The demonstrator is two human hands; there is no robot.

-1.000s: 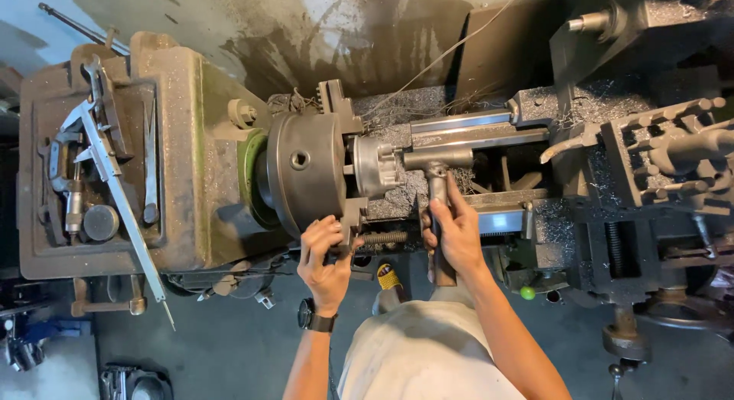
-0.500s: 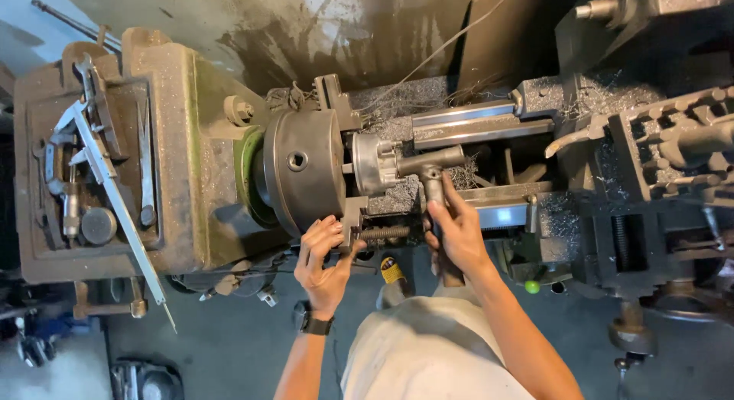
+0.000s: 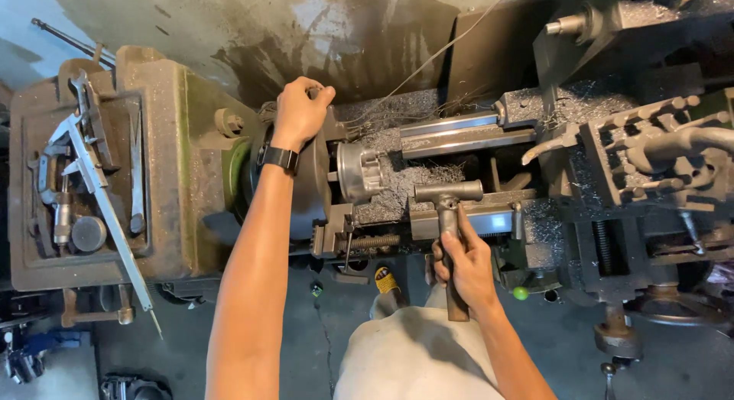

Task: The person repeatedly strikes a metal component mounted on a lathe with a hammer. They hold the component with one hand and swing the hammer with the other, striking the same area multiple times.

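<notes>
I look down on a metal lathe. My left hand (image 3: 300, 109), with a black watch on the wrist, reaches over the dark round chuck (image 3: 313, 193) and grips its far upper edge. My right hand (image 3: 466, 266) is closed around the shaft of a T-shaped chuck key (image 3: 448, 203), whose crossbar lies above the lathe bed. A shiny metal workpiece (image 3: 359, 170) sticks out of the chuck face, between my two hands. Metal shavings (image 3: 413, 182) lie heaped beside it.
The headstock (image 3: 164, 163) stands at left, with a tray holding a long caliper (image 3: 107, 209), wrenches and a round weight. The tool post and carriage (image 3: 650, 163) sit at right, with a handwheel (image 3: 684, 308) below. My foot (image 3: 388, 281) rests on the concrete floor.
My left hand has moved from the near lower side of the chuck up over it to its far edge. The right hand and T-key have drawn slightly right, away from the chuck.
</notes>
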